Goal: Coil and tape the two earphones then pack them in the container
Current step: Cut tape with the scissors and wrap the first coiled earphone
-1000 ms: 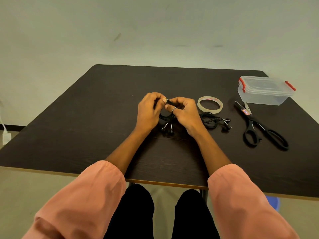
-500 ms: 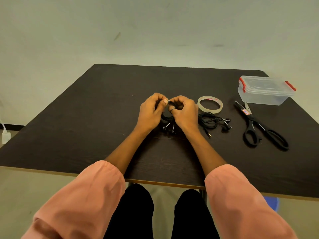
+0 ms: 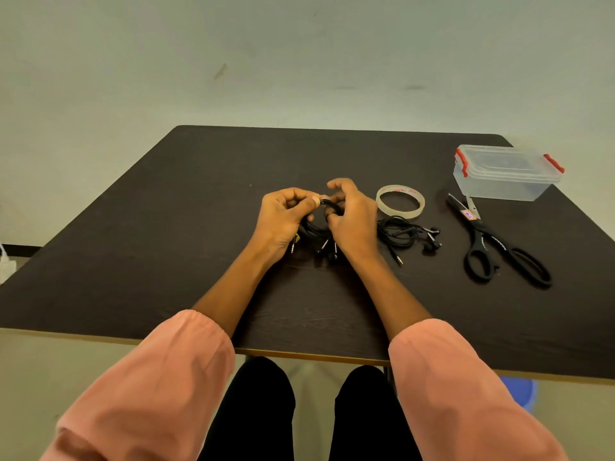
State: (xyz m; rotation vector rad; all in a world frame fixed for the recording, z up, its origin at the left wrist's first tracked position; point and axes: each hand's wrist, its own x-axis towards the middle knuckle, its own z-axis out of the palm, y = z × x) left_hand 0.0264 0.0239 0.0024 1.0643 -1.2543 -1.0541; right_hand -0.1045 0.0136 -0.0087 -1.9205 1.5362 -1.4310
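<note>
Earphone coil [image 3: 327,207], pinched at frame centre between the left hand [image 3: 283,221] and right hand [image 3: 354,221] fingers above the table [image 3: 166,244], likely springs loose if either grip slackens before tape holds it.

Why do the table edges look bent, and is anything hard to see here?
Head view: the wide-angle lens splays the table edges outward; lighting is soft and even, with faint shadows under the scissors; the dark earphones blend into the dark top; the clear container and tape roll show mild sheen.
</note>
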